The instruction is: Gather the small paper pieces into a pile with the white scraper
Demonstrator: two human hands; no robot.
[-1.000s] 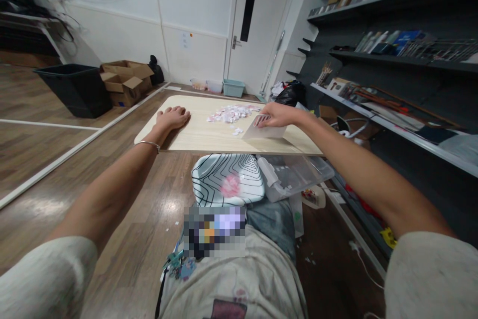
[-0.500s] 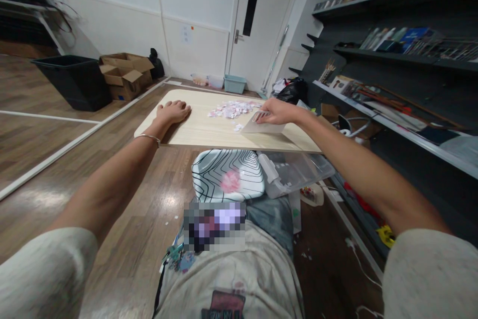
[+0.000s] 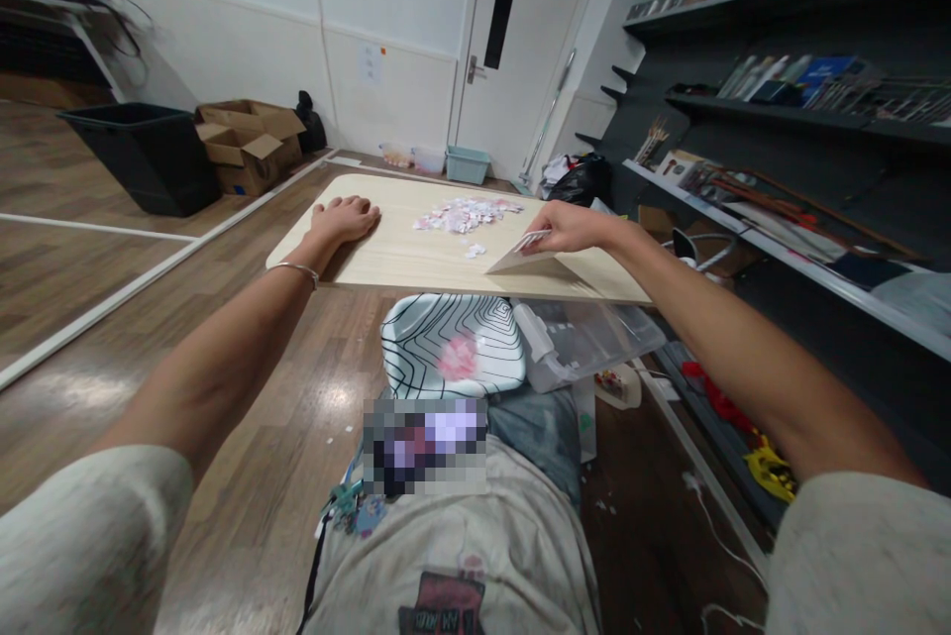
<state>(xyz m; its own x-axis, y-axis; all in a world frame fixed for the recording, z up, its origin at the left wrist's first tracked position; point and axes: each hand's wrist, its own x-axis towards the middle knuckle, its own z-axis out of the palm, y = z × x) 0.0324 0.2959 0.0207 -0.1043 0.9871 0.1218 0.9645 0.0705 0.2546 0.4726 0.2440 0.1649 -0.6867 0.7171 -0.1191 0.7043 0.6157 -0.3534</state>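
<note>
1. The low wooden table [image 3: 416, 264] is the biggest thing in play. It sits on the floor in front of the person, and most of the top is bare wood, so whatever scraping-together went on looks mostly done.

2. Under its near edge there's a round cushion with black line pattern [image 3: 453, 343] and a clear plastic storage box [image 3: 586, 343] beside it. The box lies just below the table's right front corner.

3. The heap of pink and white paper bits [image 3: 467, 214] sits toward the far middle of the table, gathered fairly tight. That part reads as finished, more or less.

4. The stiff white card [image 3: 529, 263] is near the right front of the table, tilted up with its lower edge on the wood and its top edge raised toward the hand. It's well short of the heap, with bare wood between.

5. The right hand [image 3: 569, 226] has the card's raised edge pinched between thumb and fingers, which are pressed together on it.

6. The left hand [image 3: 343, 219] lies flat, palm down, fingers loosely spread on the table's left side, holding nothing. Looks like it's just steadying the tabletop.

7. A few stray scraps [image 3: 475, 250] sit apart from the heap, between it and the card. Judging by that, what's left is small: those loose ones plus moving the heap itself, which hasn't left the table.
</note>
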